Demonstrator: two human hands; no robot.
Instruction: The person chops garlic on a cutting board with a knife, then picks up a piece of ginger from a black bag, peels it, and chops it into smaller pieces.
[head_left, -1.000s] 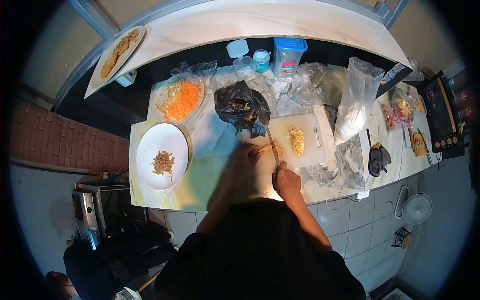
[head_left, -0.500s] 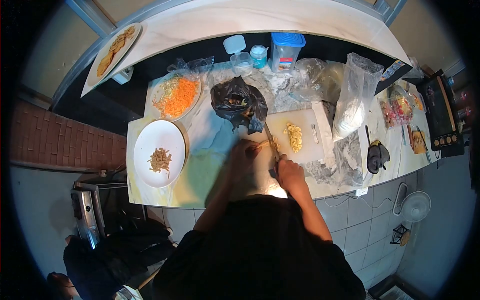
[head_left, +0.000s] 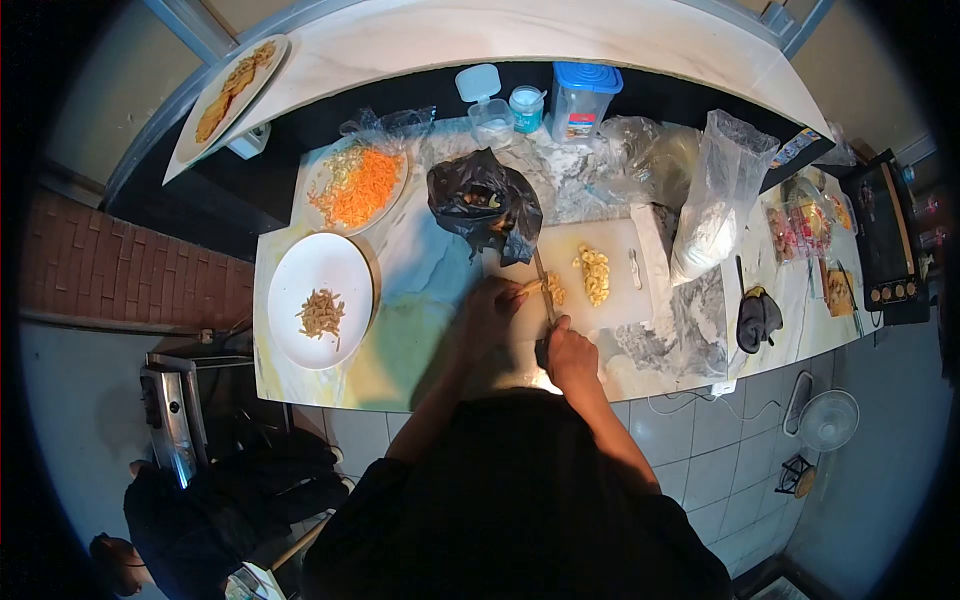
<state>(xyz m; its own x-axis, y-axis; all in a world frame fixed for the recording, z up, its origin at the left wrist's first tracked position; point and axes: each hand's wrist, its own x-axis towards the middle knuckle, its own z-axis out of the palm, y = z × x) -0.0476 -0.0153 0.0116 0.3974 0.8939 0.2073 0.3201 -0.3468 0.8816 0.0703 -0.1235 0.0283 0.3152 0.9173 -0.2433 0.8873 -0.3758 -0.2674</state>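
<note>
My right hand (head_left: 571,356) is closed round the dark handle of a knife (head_left: 544,285), whose blade points away from me over a white cutting board (head_left: 625,312). My left hand (head_left: 490,308) pinches a slim pale-yellow piece of food (head_left: 527,288) at the board's left side, fingertips close to the blade. A few cut bits (head_left: 556,289) lie just right of the blade. Farther right on the board sits a heap of pale-yellow slices (head_left: 595,276). A black plastic bag (head_left: 485,205), its mouth open, stands beyond my left hand and overlaps the board's corner.
On the left are a white plate (head_left: 290,270) with brown shreds and a plate (head_left: 398,194) of grated carrot. Containers, including a blue-lidded tub (head_left: 582,100), line the back. A clear bag of white powder (head_left: 705,240) stands right of the board. Another person (head_left: 210,520) is at lower left.
The view has shifted slightly. The knife blade has moved a little along the pale-yellow piece toward my left hand. Both hands keep their grips.
</note>
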